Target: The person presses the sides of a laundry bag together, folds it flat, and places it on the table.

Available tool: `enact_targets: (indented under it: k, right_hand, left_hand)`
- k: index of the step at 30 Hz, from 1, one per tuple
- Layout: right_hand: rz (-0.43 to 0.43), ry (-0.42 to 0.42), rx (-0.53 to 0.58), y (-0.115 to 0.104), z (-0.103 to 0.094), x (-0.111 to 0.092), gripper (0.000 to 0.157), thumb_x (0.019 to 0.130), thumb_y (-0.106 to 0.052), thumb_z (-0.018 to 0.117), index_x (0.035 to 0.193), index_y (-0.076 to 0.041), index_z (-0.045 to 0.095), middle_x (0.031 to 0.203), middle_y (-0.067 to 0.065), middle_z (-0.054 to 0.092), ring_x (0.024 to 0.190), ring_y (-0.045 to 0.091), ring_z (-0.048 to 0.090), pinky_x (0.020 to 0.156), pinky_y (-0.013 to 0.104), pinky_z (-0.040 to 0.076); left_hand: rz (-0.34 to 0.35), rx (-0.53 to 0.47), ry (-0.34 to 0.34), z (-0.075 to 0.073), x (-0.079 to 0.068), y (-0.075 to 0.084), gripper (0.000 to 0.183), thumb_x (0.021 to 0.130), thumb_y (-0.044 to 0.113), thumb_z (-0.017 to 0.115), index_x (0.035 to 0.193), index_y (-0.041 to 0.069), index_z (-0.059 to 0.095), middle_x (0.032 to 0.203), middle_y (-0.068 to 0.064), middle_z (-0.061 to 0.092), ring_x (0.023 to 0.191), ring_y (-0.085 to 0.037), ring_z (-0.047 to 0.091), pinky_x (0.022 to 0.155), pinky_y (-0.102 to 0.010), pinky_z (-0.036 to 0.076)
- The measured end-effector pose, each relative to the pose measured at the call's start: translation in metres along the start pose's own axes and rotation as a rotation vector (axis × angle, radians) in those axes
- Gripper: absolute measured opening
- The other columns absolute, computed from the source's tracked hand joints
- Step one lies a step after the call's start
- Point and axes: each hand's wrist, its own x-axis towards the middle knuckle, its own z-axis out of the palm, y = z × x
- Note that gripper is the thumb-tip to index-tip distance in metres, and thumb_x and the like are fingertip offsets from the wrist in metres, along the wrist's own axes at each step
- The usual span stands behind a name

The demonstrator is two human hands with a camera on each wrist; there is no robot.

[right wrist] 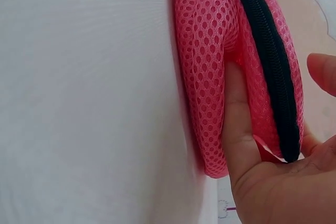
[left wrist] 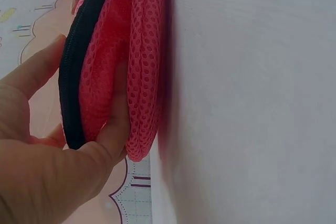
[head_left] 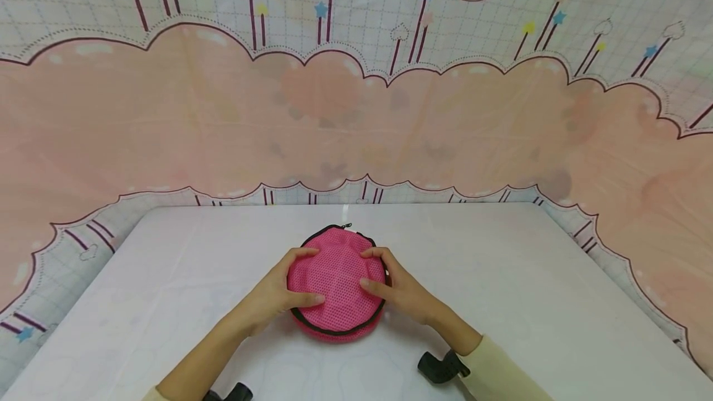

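A round pink mesh laundry bag with a dark zipper round its edge sits on the white table, in the middle of the head view. My left hand grips its left side and my right hand its right side. From above, a thumb and a finger of each hand show over the mesh top. Both wrist views show a finger tucked under the zippered rim, in the fold above a thick lower mesh roll. The zipper pull is at the far edge. The bag's inside is hidden.
The white table spreads out around the bag. Behind and beside it hangs a printed cloth with peach cloud shapes. Black wrist-worn devices show below the right forearm and at the bottom edge by the left one.
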Motion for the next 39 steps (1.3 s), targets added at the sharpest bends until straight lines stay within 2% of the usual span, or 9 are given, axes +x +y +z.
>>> enact_targets:
  k: [13, 18, 27, 30, 34, 39]
  right_hand:
    - [0.020, 0.006, -0.016, 0.003, 0.001, 0.001, 0.043, 0.095, -0.026, 0.061, 0.131, -0.021, 0.040, 0.137, 0.009, 0.038, 0.107, 0.021, 0.054, 0.091, 0.033, 0.045]
    - [0.022, 0.016, -0.032, 0.003, 0.002, 0.001, 0.042, 0.094, -0.025, 0.062, 0.131, -0.022, 0.041, 0.137, 0.008, 0.039, 0.108, 0.020, 0.054, 0.090, 0.031, 0.046]
    - [0.030, 0.031, -0.061, 0.003, 0.002, 0.001, 0.042, 0.094, -0.028, 0.063, 0.131, -0.023, 0.042, 0.138, 0.005, 0.039, 0.117, 0.018, 0.046, 0.097, 0.035, 0.039]
    - [0.034, 0.031, -0.062, 0.002, 0.002, 0.002, 0.042, 0.094, -0.028, 0.062, 0.131, -0.022, 0.042, 0.137, 0.006, 0.040, 0.114, 0.019, 0.050, 0.095, 0.035, 0.042]
    - [0.039, 0.025, -0.058, 0.003, 0.002, 0.002, 0.042, 0.095, -0.028, 0.061, 0.131, -0.022, 0.041, 0.137, 0.008, 0.040, 0.107, 0.021, 0.056, 0.089, 0.031, 0.046]
    - [0.021, 0.021, -0.056, 0.003, 0.000, 0.003, 0.040, 0.096, -0.024, 0.060, 0.132, -0.018, 0.043, 0.138, 0.010, 0.040, 0.108, 0.023, 0.057, 0.088, 0.030, 0.047]
  left_hand:
    - [-0.010, 0.090, 0.016, 0.002, -0.003, 0.003, 0.075, 0.073, 0.017, 0.084, 0.136, 0.020, 0.043, 0.140, -0.010, 0.040, 0.119, -0.028, 0.047, 0.097, -0.042, 0.040]
    - [-0.008, 0.125, 0.029, 0.002, -0.002, 0.003, 0.075, 0.073, 0.017, 0.084, 0.135, 0.020, 0.043, 0.141, -0.010, 0.041, 0.121, -0.029, 0.045, 0.098, -0.045, 0.039]
    - [-0.017, 0.141, 0.043, 0.004, -0.002, 0.003, 0.075, 0.073, 0.018, 0.083, 0.136, 0.020, 0.043, 0.140, -0.011, 0.042, 0.120, -0.029, 0.047, 0.098, -0.046, 0.038]
    - [-0.018, 0.151, 0.047, 0.004, -0.002, 0.004, 0.075, 0.073, 0.018, 0.083, 0.136, 0.020, 0.043, 0.141, -0.011, 0.042, 0.121, -0.029, 0.046, 0.099, -0.047, 0.037]
    - [-0.027, 0.215, 0.065, 0.005, -0.003, 0.007, 0.076, 0.072, 0.023, 0.084, 0.137, 0.020, 0.044, 0.139, -0.014, 0.040, 0.121, -0.031, 0.044, 0.098, -0.049, 0.039]
    - [-0.033, 0.329, 0.094, 0.005, -0.006, 0.013, 0.077, 0.072, 0.029, 0.084, 0.138, 0.021, 0.045, 0.129, -0.017, 0.041, 0.115, -0.033, 0.047, 0.092, -0.050, 0.043]
